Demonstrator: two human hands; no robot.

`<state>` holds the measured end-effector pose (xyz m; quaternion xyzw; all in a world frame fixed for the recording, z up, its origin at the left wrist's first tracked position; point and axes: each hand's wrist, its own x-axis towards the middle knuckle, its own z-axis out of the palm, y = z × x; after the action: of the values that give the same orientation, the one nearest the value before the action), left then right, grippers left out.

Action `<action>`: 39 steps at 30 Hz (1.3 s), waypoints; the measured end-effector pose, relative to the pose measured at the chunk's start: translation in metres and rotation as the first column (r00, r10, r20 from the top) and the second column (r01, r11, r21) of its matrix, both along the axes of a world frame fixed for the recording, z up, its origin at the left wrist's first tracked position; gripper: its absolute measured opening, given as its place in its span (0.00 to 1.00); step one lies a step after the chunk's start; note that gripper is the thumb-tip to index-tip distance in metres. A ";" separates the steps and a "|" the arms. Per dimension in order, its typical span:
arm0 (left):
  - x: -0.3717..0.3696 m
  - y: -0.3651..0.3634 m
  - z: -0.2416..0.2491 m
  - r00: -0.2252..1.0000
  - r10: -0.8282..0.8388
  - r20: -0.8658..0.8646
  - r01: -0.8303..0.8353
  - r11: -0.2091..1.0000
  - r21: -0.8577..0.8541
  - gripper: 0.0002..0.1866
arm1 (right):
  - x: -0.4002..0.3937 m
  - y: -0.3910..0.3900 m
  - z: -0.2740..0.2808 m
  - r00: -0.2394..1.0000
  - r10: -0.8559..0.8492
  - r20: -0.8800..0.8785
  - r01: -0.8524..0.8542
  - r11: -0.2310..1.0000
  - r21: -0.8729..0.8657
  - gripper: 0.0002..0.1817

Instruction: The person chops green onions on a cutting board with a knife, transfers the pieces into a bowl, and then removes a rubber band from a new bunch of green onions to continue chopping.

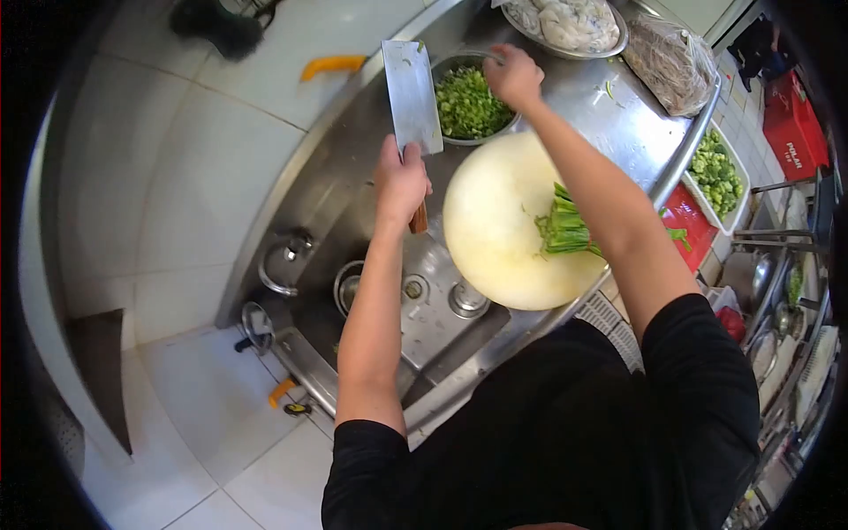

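My left hand (403, 184) is closed round the wooden handle of a cleaver, whose broad blade (412, 95) points away from me beside a metal bowl. Chopped green vegetables (473, 102) lie in that bowl (449, 64). At the bowl's far right rim is my right hand (515, 76), its fingers curled together at the edge; the exact grip is hard to make out. A round, pale chopping board (503, 212) rests over the sink counter. On its right side lies a bunch of green stalks (567, 226), partly behind my right forearm.
The metal sink (442, 327) is left of the board. A bowl of pale food (574, 26) and a plastic bag (671, 66) stand at the back right. Beyond the counter edge are a white basket of green pieces (717, 177) and a red crate (793, 128).
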<state>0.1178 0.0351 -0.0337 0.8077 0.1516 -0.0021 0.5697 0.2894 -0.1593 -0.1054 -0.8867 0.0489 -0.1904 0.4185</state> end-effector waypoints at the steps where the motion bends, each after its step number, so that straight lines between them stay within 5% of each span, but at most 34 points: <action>1: -0.018 -0.001 -0.007 1.000 0.010 -0.019 -0.011 1.000 -0.021 0.07 | -0.007 -0.024 0.016 0.988 0.124 -0.089 -0.113 0.987 0.118 0.23; 3: -0.055 -0.003 -0.024 0.988 -0.086 -0.131 0.069 0.989 -0.132 0.06 | -0.028 -0.079 0.032 0.825 0.538 -0.172 -0.483 0.830 0.277 0.28; 5: -0.094 0.001 -0.061 0.955 -0.134 -0.265 0.101 0.986 -0.133 0.10 | -0.080 -0.124 0.056 0.509 0.731 -0.454 -0.684 0.664 0.303 0.33; 6: -0.114 0.000 -0.075 0.930 -0.155 -0.334 0.123 0.986 -0.114 0.10 | -0.107 -0.138 0.060 0.374 0.634 -0.677 -0.752 0.634 0.180 0.43; 8: -0.152 -0.009 -0.088 0.908 -0.132 -0.398 0.089 0.988 -0.125 0.10 | -0.174 -0.153 0.037 0.451 0.530 -0.718 -0.810 0.581 -0.079 0.60; 11: -0.177 -0.036 -0.078 0.871 -0.099 -0.481 0.036 0.990 -0.137 0.11 | -0.217 -0.127 0.013 0.457 0.415 -0.787 -0.853 0.455 -0.256 0.65; 13: -0.188 -0.053 -0.068 0.859 -0.059 -0.508 -0.016 0.990 -0.142 0.14 | -0.228 -0.111 -0.001 0.599 0.427 -0.678 -0.791 0.449 -0.415 0.54; 14: -0.191 -0.055 -0.068 0.867 -0.066 -0.494 0.021 0.995 -0.096 0.15 | -0.234 -0.106 -0.002 0.576 0.455 -0.680 -0.812 0.419 -0.407 0.54; 16: -0.200 -0.057 -0.081 0.903 -0.063 -0.424 0.157 0.969 0.192 0.15 | -0.245 -0.095 -0.003 0.605 0.549 -0.576 -0.792 0.487 -0.368 0.44; 19: -0.207 -0.096 -0.037 0.930 0.052 -0.363 0.127 0.884 0.451 0.15 | -0.259 -0.090 -0.015 0.559 0.605 -0.566 -0.829 0.426 -0.363 0.43; 24: -0.208 -0.128 -0.039 0.851 0.002 -0.525 0.306 0.812 0.498 0.14 | -0.262 -0.098 -0.015 0.632 0.685 -0.363 -0.749 0.418 -0.515 0.45; 26: -0.207 -0.138 -0.041 0.843 0.035 -0.537 0.295 0.806 0.514 0.13 | -0.259 -0.100 -0.006 0.641 0.768 -0.020 -0.741 0.612 -0.276 0.39; 27: -0.207 -0.141 -0.041 0.850 0.034 -0.526 0.298 0.793 0.532 0.13 | -0.256 -0.102 -0.002 0.591 0.807 0.002 -0.799 0.585 -0.139 0.26; 30: -0.208 -0.146 -0.043 0.851 0.044 -0.523 0.282 0.802 0.526 0.13 | -0.255 -0.104 -0.019 0.588 0.806 -0.076 -0.809 0.586 -0.049 0.13; 39: -0.205 -0.131 -0.015 0.852 0.015 -0.523 0.324 0.770 0.550 0.14 | -0.260 -0.100 -0.044 0.545 0.837 0.040 -0.812 0.540 -0.221 0.08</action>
<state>-0.0870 -0.0954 -0.0490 0.9302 0.2156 -0.2091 0.2109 0.0298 -0.2592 -0.1496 -0.8221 -0.4216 -0.0359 0.3811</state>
